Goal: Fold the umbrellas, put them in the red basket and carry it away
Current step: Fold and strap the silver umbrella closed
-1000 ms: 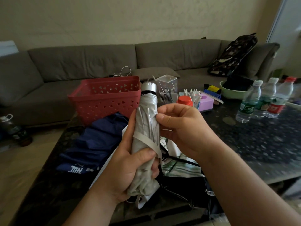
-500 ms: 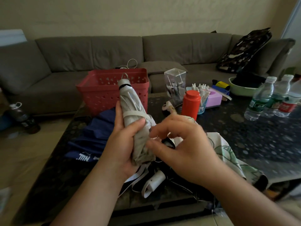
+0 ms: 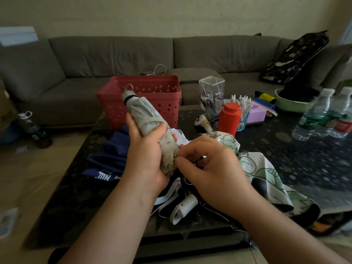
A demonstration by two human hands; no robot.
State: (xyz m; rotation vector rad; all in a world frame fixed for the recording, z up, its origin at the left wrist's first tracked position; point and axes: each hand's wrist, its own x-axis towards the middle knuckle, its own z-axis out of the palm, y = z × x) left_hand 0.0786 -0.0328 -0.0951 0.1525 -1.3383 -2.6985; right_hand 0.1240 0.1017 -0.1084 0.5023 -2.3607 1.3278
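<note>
The left hand (image 3: 148, 149) is gripping a rolled grey umbrella (image 3: 150, 128), strap wrapped, tilting before the red basket (image 3: 141, 100). The right hand (image 3: 211, 168), previously higher, is now pinching its lower end.

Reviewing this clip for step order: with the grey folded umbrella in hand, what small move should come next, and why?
Probably carry the grey folded umbrella forward and lower it into the red plastic basket. Its strap already wraps it, the left hand grips its middle, and the right hand only touches its lower end. The basket stands just behind it.
</note>
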